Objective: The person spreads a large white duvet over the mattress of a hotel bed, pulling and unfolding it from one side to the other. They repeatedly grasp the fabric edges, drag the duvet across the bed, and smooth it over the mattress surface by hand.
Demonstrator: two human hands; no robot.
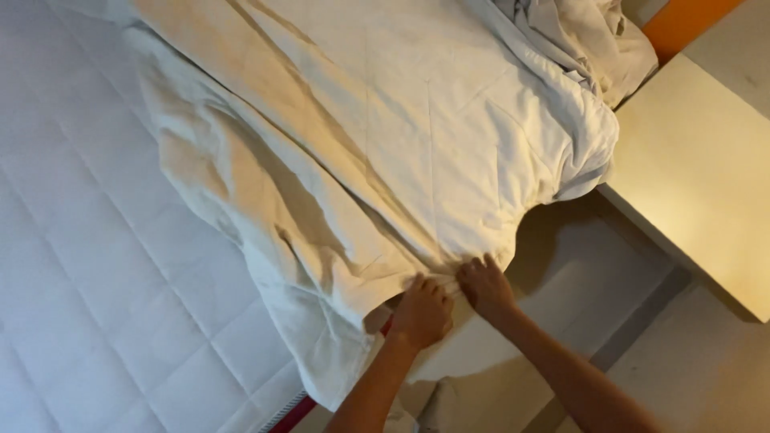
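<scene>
A big white duvet (385, 136) lies rumpled across the quilted white mattress (88, 265) and hangs over its edge. My left hand (421, 311) and my right hand (484, 285) sit side by side at the duvet's lower hem, each with fingers closed on a pinch of the fabric. Both forearms reach up from the bottom of the view. More bunched white bedding (577, 40) is piled at the top right.
A pale wooden bedside surface (698, 176) stands at the right, next to the bed. An orange panel (682, 24) shows at the top right corner. A red strip (293, 413) runs along the mattress edge at the bottom. Beige floor (577, 273) lies below the hands.
</scene>
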